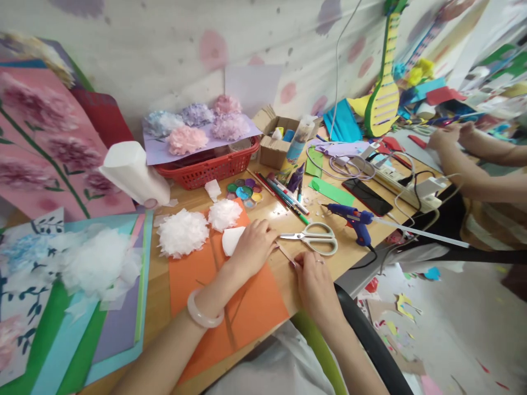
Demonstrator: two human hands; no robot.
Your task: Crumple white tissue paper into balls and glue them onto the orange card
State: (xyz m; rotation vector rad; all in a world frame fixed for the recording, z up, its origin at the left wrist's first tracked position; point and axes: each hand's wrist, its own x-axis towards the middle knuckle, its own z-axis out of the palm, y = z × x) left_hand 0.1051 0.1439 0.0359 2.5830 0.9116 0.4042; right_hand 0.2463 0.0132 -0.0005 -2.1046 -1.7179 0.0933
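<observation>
My left hand (257,244) is over the right edge of an orange sheet (193,296), its fingers closed at one end of a thin brownish strip (285,254). The strip's other end is pinched by my right hand (312,274), just above the tabletop. What the strip is made of I cannot make out. White-handled scissors (319,238) lie beside both hands, blades pointing at my left fingers. A rounded white paper piece (231,240) is partly hidden behind my left hand. On the orange sheet are brown stem-like lines and a small white paper flower (224,214); a larger white flower (183,233) sits at its left edge.
A blue glue gun (352,219) with a long glue stick and a black phone (367,196) lie right. Behind are pens (288,197), a red basket (206,171) under paper flowers, and a power strip (395,181). Coloured sheets (119,323) lie left. Another person's hands (453,137) work far right.
</observation>
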